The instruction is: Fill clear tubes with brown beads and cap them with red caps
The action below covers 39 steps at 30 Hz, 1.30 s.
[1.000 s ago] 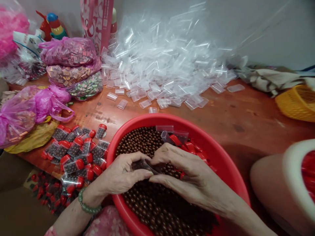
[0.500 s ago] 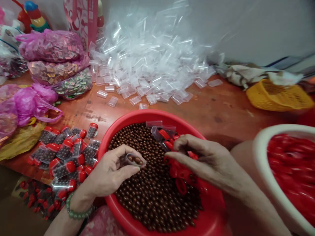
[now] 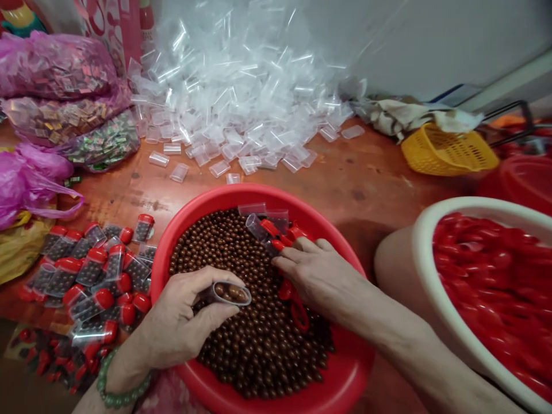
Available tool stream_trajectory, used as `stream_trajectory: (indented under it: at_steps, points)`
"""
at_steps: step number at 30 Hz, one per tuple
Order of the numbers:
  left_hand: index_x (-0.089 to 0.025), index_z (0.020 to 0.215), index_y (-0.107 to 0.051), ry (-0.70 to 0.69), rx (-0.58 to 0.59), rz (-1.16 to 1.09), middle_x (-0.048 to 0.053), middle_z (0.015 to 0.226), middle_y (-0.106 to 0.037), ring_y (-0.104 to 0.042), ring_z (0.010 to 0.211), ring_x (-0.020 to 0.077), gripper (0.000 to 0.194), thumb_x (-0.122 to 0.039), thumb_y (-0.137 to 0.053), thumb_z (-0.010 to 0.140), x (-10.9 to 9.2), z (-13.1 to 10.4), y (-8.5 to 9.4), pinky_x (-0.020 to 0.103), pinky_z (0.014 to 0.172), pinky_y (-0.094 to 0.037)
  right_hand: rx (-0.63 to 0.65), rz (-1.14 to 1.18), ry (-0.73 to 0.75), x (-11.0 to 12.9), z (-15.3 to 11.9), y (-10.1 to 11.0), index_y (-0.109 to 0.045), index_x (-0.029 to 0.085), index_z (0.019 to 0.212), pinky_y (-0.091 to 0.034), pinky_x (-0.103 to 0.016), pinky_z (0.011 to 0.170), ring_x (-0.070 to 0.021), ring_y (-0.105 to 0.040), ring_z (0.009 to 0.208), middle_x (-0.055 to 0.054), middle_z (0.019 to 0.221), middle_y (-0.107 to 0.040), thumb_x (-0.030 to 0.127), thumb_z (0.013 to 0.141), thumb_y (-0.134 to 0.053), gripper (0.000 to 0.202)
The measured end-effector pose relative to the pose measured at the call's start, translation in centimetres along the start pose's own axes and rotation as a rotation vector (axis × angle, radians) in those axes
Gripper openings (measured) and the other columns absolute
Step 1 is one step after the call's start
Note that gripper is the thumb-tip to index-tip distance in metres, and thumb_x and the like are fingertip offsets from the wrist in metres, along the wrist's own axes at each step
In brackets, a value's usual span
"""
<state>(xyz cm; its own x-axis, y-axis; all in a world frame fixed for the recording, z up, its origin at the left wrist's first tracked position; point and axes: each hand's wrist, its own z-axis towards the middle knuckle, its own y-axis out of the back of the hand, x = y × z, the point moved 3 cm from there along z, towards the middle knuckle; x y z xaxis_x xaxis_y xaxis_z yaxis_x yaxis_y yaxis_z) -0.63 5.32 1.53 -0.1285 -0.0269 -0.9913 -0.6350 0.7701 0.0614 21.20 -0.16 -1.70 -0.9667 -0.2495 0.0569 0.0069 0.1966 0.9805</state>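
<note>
On the clock face of the red basin (image 3: 259, 191), the left hand (image 3: 183, 322) is at 9 o'clock, holding a clear tube (image 3: 210, 295) between its thumb and curled fingers, with the open mouth facing 3 o'clock and brown balls (image 3: 228, 292) showing inside. The tube is above the loose balls (image 3: 271, 351) in the basin. A green bracelet (image 3: 123, 397) circles that wrist. The right hand (image 3: 321, 277) reaches in at 2 o'clock, its fingers bent and close together among red caps (image 3: 301, 316); whether they pinch one, I cannot tell. A few empty tubes (image 3: 257, 226) lie in the basin at 12 o'clock. Outside it on the wooden table (image 3: 362, 172), a heap of clear tubes (image 3: 241, 109) spreads at 12 o'clock, a yellow basket (image 3: 448, 152) sits at 2, filled, red-capped tubes (image 3: 92, 267) lie at 9, and pink bags (image 3: 56, 69) are at 10. At 3 o'clock, a white tub (image 3: 420, 241) holds many more red caps.
</note>
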Motion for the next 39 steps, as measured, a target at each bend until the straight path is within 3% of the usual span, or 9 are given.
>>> stream_trajectory:
  at_steps: [5,8,10,15,21,26,31,34,39]
  points:
    - [-0.020,0.100,-0.065,0.046,-0.024,0.012,-0.001,0.092,-0.070,-0.064,0.084,0.0110,0.014,-0.019,-0.060,0.087,0.5,-0.1,-0.4,0.020,0.078,-0.048,-0.022,0.076,0.055,0.1,-0.4,0.9,-0.065,0.018,0.085,-0.042,-0.037,0.075,-0.0232,-0.057,0.083,-0.009,0.086,-0.067,0.014,0.090,-0.048,0.018]
    - [-0.019,0.096,-0.065,0.059,-0.075,0.022,-0.001,0.089,-0.068,-0.062,0.082,0.0107,0.011,-0.019,-0.060,0.086,0.8,-0.1,-0.6,0.020,0.076,-0.047,-0.114,0.452,0.037,0.6,-0.6,2.2,-0.062,0.020,0.108,-0.050,-0.033,0.081,-0.0206,-0.063,0.093,-0.008,0.101,-0.069,0.026,0.094,-0.046,0.022]
    - [-0.018,0.095,-0.065,0.061,-0.120,0.028,0.001,0.092,-0.067,-0.061,0.084,0.0120,0.011,-0.018,-0.060,0.085,0.9,0.0,-0.6,0.022,0.079,-0.047,-0.142,0.708,-0.006,1.0,-0.5,2.7,-0.063,0.022,0.110,-0.053,-0.031,0.082,-0.0192,-0.066,0.095,-0.006,0.103,-0.070,0.030,0.094,-0.048,0.024]
    - [-0.017,0.098,-0.064,0.069,-0.188,0.050,0.004,0.103,-0.068,-0.061,0.093,0.0156,0.015,-0.017,-0.059,0.084,0.9,0.2,-0.9,0.028,0.086,-0.046,-0.103,0.904,-0.091,2.5,-0.1,3.3,-0.064,0.022,0.113,-0.055,-0.033,0.085,-0.0217,-0.068,0.099,-0.008,0.108,-0.072,0.036,0.089,-0.057,0.029]
    - [-0.015,0.086,-0.065,0.095,-0.247,-0.011,0.002,0.081,-0.066,-0.059,0.075,0.0132,0.008,-0.019,-0.064,0.080,0.7,0.2,-1.0,0.025,0.072,-0.046,-0.310,0.962,-0.062,4.2,0.2,4.2,-0.067,0.023,0.101,-0.057,-0.030,0.077,-0.0191,-0.069,0.084,-0.005,0.094,-0.073,0.029,0.084,-0.063,0.018]
    - [-0.014,0.085,-0.065,0.088,-0.309,-0.085,0.002,0.078,-0.065,-0.058,0.070,0.0128,0.011,-0.023,-0.066,0.079,0.7,0.1,-0.7,0.025,0.068,-0.047,-0.495,1.291,-0.280,5.0,0.1,3.2,-0.067,0.023,0.077,-0.057,-0.023,0.064,-0.0146,-0.067,0.069,0.000,0.077,-0.070,0.030,0.073,-0.075,0.011]
    - [-0.014,0.085,-0.067,-0.033,-0.351,-0.006,0.005,0.083,-0.069,-0.062,0.076,0.0149,0.010,-0.022,-0.065,0.081,0.1,0.0,-0.5,0.026,0.072,-0.050,-0.400,1.672,-0.346,5.7,-0.2,2.2,-0.068,0.023,0.074,-0.057,-0.020,0.066,-0.0127,-0.068,0.071,-0.001,0.082,-0.071,0.029,0.070,-0.080,0.013]
    - [-0.014,0.087,-0.067,-0.157,-0.386,0.075,0.007,0.087,-0.070,-0.065,0.080,0.0157,0.008,-0.019,-0.065,0.081,-0.2,-0.1,-0.1,0.026,0.075,-0.052,-0.319,1.745,-0.329,5.8,-0.7,2.1,-0.072,0.024,0.083,-0.058,-0.023,0.074,-0.0151,-0.071,0.082,-0.002,0.094,-0.073,0.028,0.073,-0.078,0.012]
    - [-0.014,0.087,-0.065,-0.398,-0.298,0.228,0.009,0.086,-0.070,-0.065,0.080,0.0156,0.007,-0.012,-0.061,0.082,-0.7,-0.3,-0.2,0.026,0.075,-0.053,-0.328,1.707,-0.386,5.6,-1.5,2.7,-0.070,0.023,0.095,-0.061,-0.027,0.069,-0.0174,-0.073,0.070,-0.006,0.091,-0.076,0.033,0.076,-0.075,0.022]
